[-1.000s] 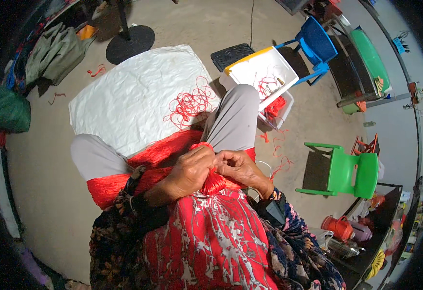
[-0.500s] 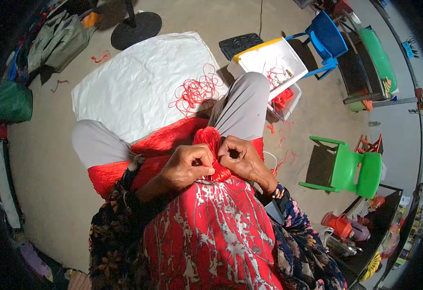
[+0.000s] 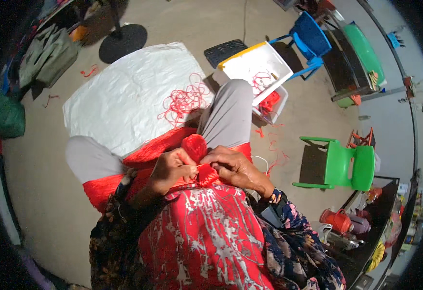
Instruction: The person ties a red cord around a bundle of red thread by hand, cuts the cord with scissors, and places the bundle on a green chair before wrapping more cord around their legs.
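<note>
A bundle of shiny red cord [image 3: 194, 146] stands up from my lap, narrowed in the middle, with its lower part [image 3: 207, 177] spreading below my fingers. My left hand [image 3: 169, 170] is closed in a pinch on a thin strand of cord drawn across the narrow part. On the bundle's other side, my right hand [image 3: 236, 167] also has its fingers closed at the strand; its fingertips are partly hidden. A wide red hank [image 3: 160, 143] lies across my thighs, behind and beside the bundle.
A white sheet [image 3: 119, 87] covers the floor ahead, with a loose tangle of red cord [image 3: 185, 104] on it. A white box [image 3: 278, 70] with some red strands rests above a bin [image 3: 283, 99] of red cord. Blue [image 3: 313, 36] and green chairs [image 3: 332, 164] stand to the right.
My hands have gone from pressing at the bundle's sides to stretching a thin strand across its middle. The whole view has shifted slightly.
</note>
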